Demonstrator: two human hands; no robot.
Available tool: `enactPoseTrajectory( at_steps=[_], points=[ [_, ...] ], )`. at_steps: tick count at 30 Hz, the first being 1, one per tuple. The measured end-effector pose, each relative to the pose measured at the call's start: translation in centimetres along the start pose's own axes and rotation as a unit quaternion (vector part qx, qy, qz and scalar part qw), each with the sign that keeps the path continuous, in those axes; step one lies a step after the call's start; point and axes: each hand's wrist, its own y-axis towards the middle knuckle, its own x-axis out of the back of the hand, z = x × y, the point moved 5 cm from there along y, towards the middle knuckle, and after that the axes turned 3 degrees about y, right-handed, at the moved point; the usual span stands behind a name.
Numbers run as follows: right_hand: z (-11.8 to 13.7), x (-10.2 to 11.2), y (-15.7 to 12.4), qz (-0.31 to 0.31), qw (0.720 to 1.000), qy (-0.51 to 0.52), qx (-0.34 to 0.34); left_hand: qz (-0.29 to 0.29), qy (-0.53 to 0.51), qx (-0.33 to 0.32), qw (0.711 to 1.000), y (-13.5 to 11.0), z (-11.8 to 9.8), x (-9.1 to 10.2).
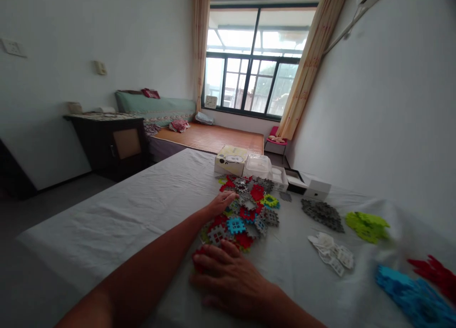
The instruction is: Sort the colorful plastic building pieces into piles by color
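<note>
A mixed pile of notched plastic building tiles lies on the cloth in front of me, in red, grey, blue and yellow-green. My left hand (224, 203) reaches to the left side of the pile, with its fingers stretched out over the tiles. At the near end, my right hand (231, 276) lies spread, palm down, and red tiles (200, 260) show under its fingertips. A blue window tile (235, 225) and a grey window tile (217, 234) sit between the two hands. What lies under the right palm is hidden.
To the right are sorted heaps: grey tiles (322, 214), white pieces (332, 253), yellow-green tiles (366, 226), blue tiles (415, 290) and red tiles (436, 273). Behind the pile stand a yellow box (230, 161) and a clear plastic container (258, 164). White cloth (135, 214) covers the table.
</note>
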Motion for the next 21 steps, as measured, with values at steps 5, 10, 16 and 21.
enactPoseTrajectory(
  at_steps=[5, 10, 16, 21],
  points=[
    [-4.5, -0.7, -1.2, -0.048, 0.992, -0.098, -0.064, 0.036, -0.039, 0.041, 0.998, 0.0, 1.0, 0.5],
    [-10.7, 1.6, -3.7, -0.184, 0.948, -0.169, -0.196, 0.016, -0.081, 0.078, 0.994, 0.1, 1.7, 0.9],
    [-15.8, 4.5, -8.6, -0.346, 0.872, -0.114, -0.325, -0.082, 0.04, -0.052, 0.994, -0.7, -1.7, 2.0],
    [-19.3, 2.9, -12.5, -0.33, 0.84, -0.098, -0.42, -0.004, 0.139, -0.184, 0.973, -2.4, -5.3, 0.5]
  ],
)
